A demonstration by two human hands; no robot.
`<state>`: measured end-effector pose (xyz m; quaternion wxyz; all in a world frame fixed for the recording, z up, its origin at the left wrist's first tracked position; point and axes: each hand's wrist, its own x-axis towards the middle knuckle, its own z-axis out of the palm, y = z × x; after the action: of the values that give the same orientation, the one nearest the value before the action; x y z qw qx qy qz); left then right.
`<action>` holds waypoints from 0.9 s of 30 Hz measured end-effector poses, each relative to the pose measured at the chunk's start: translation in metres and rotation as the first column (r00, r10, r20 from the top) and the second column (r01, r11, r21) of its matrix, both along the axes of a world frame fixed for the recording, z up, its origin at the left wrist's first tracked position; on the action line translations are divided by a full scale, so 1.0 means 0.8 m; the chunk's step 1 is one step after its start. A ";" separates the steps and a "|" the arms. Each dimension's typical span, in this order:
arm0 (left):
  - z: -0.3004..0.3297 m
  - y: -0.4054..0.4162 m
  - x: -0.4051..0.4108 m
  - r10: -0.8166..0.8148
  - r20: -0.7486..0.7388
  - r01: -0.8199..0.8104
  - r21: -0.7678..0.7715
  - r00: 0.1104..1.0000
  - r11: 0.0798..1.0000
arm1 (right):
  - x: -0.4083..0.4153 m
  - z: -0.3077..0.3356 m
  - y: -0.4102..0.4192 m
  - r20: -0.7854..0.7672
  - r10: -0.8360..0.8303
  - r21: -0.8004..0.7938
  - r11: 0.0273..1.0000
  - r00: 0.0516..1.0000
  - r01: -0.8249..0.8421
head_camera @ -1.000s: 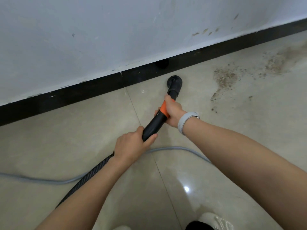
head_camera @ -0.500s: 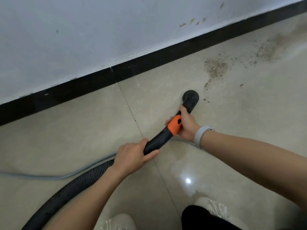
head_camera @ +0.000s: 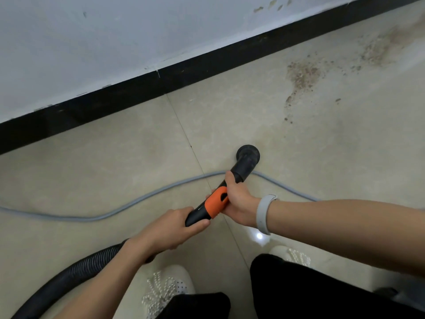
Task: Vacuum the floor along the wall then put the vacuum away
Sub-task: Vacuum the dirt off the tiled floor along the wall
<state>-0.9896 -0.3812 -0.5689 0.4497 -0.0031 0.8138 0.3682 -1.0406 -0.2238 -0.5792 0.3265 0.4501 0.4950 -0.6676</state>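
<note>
At seven o'clock the ribbed hose (head_camera: 69, 273) is curving in. The left hand (head_camera: 171, 229) is gripping the black vacuum wand (head_camera: 212, 206); the right hand (head_camera: 238, 199) is clasping its orange collar. The round nozzle (head_camera: 248, 155) is sitting on the floor tiles (head_camera: 115, 157), dirt (head_camera: 303, 75) lying at one o'clock.

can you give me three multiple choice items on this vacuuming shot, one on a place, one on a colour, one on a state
1. Where does the dirt patch lie from the nozzle?
A. left
B. up and right, nearer the skirting board
C. under it

2. What colour is the collar on the wand?
A. orange
B. green
C. white

3. How is the wand held?
A. right hand only
B. it lies loose
C. both hands grip it

Key: B, brown specks lie toward the wall; A, the orange band shows between the hands; C, left hand and right hand both wrap it.
</note>
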 end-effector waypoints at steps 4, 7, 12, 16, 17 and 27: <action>0.001 0.019 -0.013 -0.088 -0.013 0.088 0.012 0.996 0.996 | 0.001 0.003 0.020 0.006 -0.077 0.044 0.996 0.997 0.077; -0.003 0.048 -0.026 -0.154 -0.056 0.154 -0.005 0.986 0.988 | -0.004 0.006 0.044 -0.034 -0.146 0.118 0.982 0.989 0.149; -0.007 0.089 -0.039 -0.282 -0.295 0.233 -0.191 0.913 0.954 | -0.036 0.005 0.083 -0.123 -0.230 0.278 0.926 0.965 0.256; -0.004 0.092 -0.059 -0.340 -0.477 0.215 -0.297 0.811 0.930 | -0.079 0.004 0.097 -0.158 -0.253 0.263 0.921 0.955 0.288; -0.003 0.090 -0.063 -0.317 -0.495 0.182 -0.302 0.809 0.936 | -0.088 0.005 0.093 -0.159 -0.240 0.238 0.932 0.958 0.274; -0.007 0.061 -0.075 -0.216 -0.483 0.027 -0.367 0.848 0.930 | -0.125 0.006 0.053 -0.139 -0.083 0.107 0.989 0.987 0.098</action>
<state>-1.0499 -0.3327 -0.5745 0.2303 0.0688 0.9545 0.1767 -1.1405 -0.1812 -0.5740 0.2357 0.4443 0.5319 -0.6813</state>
